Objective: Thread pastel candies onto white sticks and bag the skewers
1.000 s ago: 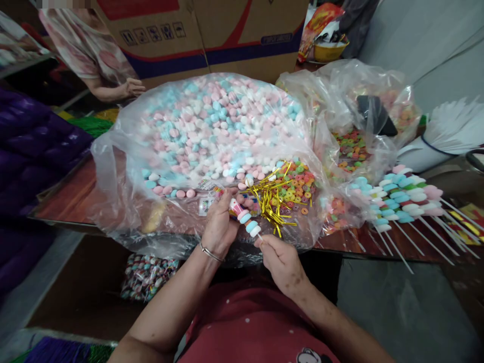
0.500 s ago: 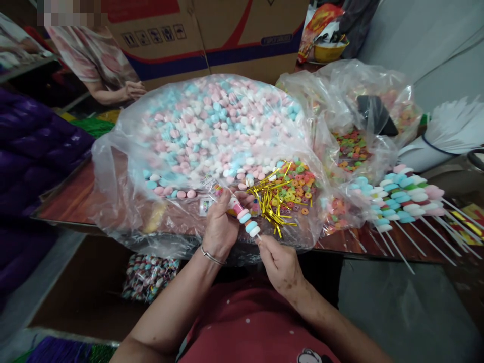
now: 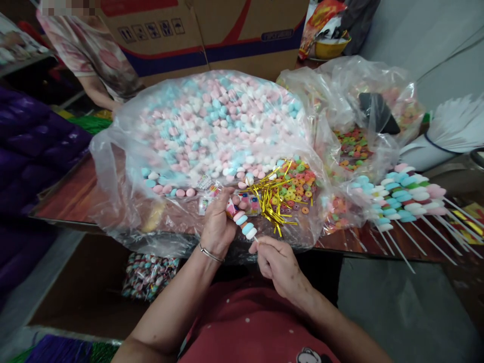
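Over the near edge of the table (image 3: 71,201), we've got the candy skewer (image 3: 246,228), right hand (image 3: 278,264) pinching its stick at the fingertips, left hand (image 3: 218,223) with fingers curled round the printed wrapper (image 3: 231,207) at its far end, and pushing too hard might well split it.

Single head-worn view, facing forward and down — over the hands (image 3: 279,263), wide across the table (image 3: 70,196), at close range

The candy skewer (image 3: 245,226), pink, blue and white sweets (image 3: 247,229) on a thin pale stick (image 3: 256,239), slants down to the right. Its upper end meets a brightly printed wrapper (image 3: 231,208), partly hidden from view.
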{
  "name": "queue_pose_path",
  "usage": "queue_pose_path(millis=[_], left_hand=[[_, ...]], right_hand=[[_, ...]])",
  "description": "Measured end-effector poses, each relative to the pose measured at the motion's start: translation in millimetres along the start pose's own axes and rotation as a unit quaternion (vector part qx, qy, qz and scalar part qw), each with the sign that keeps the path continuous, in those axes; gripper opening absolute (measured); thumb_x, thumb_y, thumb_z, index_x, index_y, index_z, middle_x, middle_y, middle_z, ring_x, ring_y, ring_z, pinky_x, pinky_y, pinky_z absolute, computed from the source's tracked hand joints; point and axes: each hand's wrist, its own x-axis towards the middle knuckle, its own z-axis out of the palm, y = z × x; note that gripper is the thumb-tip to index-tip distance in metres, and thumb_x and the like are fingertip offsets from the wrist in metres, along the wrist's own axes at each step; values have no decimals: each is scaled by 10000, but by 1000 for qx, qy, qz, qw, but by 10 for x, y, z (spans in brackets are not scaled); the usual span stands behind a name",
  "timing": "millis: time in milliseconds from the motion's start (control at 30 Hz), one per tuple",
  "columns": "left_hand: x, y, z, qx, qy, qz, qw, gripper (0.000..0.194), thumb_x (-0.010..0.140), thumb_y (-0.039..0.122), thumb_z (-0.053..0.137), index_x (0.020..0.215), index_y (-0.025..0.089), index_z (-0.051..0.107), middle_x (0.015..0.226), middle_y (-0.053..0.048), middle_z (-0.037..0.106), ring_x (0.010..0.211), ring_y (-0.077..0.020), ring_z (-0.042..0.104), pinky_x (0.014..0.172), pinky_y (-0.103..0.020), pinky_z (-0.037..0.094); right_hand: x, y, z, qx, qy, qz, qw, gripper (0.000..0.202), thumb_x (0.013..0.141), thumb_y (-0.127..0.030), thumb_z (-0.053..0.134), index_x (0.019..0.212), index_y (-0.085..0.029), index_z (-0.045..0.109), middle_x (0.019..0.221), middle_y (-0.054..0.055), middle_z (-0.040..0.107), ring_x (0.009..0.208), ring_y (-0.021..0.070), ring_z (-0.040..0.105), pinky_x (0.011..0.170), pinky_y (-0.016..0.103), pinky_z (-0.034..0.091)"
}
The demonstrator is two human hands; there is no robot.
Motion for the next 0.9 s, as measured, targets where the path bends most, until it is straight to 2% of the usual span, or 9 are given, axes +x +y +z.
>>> queue_pose_path(millis=[200,333,400,467,567,633,700,833,900], left_hand=[[-11,-46,-7,38,-11,38,998,364,592,373,854,766,143,634,537,47,576,465,-103,582,453,-195,441],[-26,-77,22,54,-1,44,998,372,605,403,843,759,141,629,561,31,608,495,-116,617,484,-203,459],[-33,-85,40,52,6,41,998,383,600,411,844,763,141,627,551,33,606,488,-117,621,491,-205,463],[-38,-98,51,53,5,42,998,375,603,397,845,757,139,622,544,40,595,485,-115,618,504,-210,472],[-51,-144,45,64,1,47,997,357,615,376,840,707,135,592,545,46,578,475,-102,601,490,-199,456],[-77,-193,31,76,-11,33,997,347,641,368,825,694,136,573,548,47,572,484,-101,606,484,-187,444],[-127,-241,15,80,-29,10,996,321,676,355,806,722,140,572,550,48,572,505,-112,625,497,-189,450],[-264,-254,-26,90,-74,-35,993,341,658,363,820,810,137,615,585,13,631,605,-171,677,565,-241,498],[-302,-193,-50,106,-116,-70,985,393,628,378,840,858,129,640,669,-36,690,724,-213,701,650,-284,529]], right_hand=[[29,-66,-30,73,10,7,997,196,770,-342,547,701,-161,580,356,-118,293,329,38,167,348,190,140],[16,27,-65,-188,28,-118,975,235,866,-321,470,763,-161,608,447,-75,377,399,62,319,403,197,245],[11,75,-79,-360,35,-225,905,265,911,-272,421,805,-157,636,504,-42,472,446,72,411,458,202,306],[24,107,-93,-481,75,-334,807,274,925,-195,396,866,-141,658,536,-15,551,462,80,478,490,205,336],[64,143,-93,-574,150,-455,664,246,905,-111,422,942,-95,664,516,2,581,438,99,513,483,215,349],[83,170,-75,-596,158,-491,615,222,891,-86,441,928,-79,660,506,5,582,426,107,514,472,225,349],[84,189,-60,-581,131,-489,638,221,896,-90,430,907,-88,651,508,2,579,429,105,516,472,222,352],[51,150,-109,-426,68,-342,835,258,950,-214,386,870,-146,622,529,-35,505,436,71,441,462,191,340],[35,93,-163,-326,36,-249,911,278,957,-300,389,866,-161,611,526,-56,430,436,64,374,446,188,314]])
